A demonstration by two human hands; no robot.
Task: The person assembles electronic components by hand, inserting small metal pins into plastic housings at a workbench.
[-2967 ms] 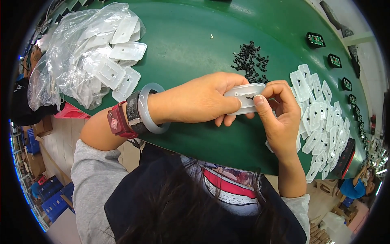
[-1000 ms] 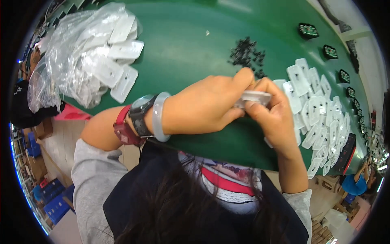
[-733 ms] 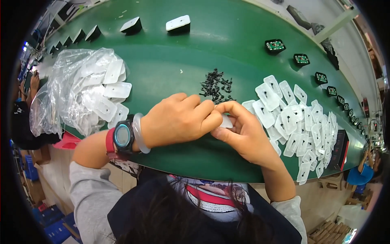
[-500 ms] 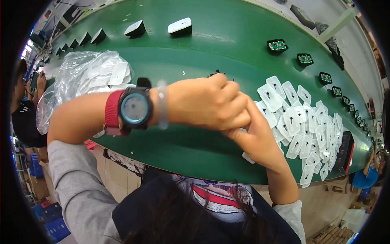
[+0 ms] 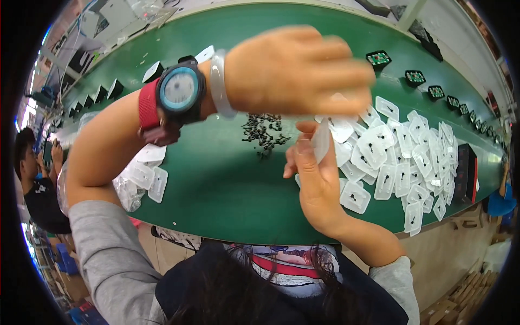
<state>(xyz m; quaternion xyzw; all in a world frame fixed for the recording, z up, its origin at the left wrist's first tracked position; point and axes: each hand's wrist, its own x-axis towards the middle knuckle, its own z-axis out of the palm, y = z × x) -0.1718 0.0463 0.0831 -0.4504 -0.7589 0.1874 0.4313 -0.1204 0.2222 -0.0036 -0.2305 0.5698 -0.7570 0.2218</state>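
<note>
In my right hand (image 5: 319,189) a small translucent white plastic cover (image 5: 321,141) stands on edge, pinched between thumb and fingers. My left hand (image 5: 298,73), with a watch (image 5: 180,89) on its wrist, is raised above and left of the right hand. Motion smears its fingers, so whether they hold anything is hidden. Below it on the green table (image 5: 227,200) lies a cluster of small black parts (image 5: 262,132). Right of my right hand spreads a heap of white covers (image 5: 403,157), many with a black part on them.
More white covers (image 5: 157,184) lie by a clear plastic bag (image 5: 127,192) at the left. Black housings with green circuit boards (image 5: 415,78) line the far right; white-topped black housings (image 5: 153,72) line the far left. A black box (image 5: 466,173) stands at right. Another person (image 5: 40,189) is at left.
My hands were together and have come apart. The left rose up and away, uncovering the black parts; the right now shows a cover in its fingers. The whole view has shifted.
</note>
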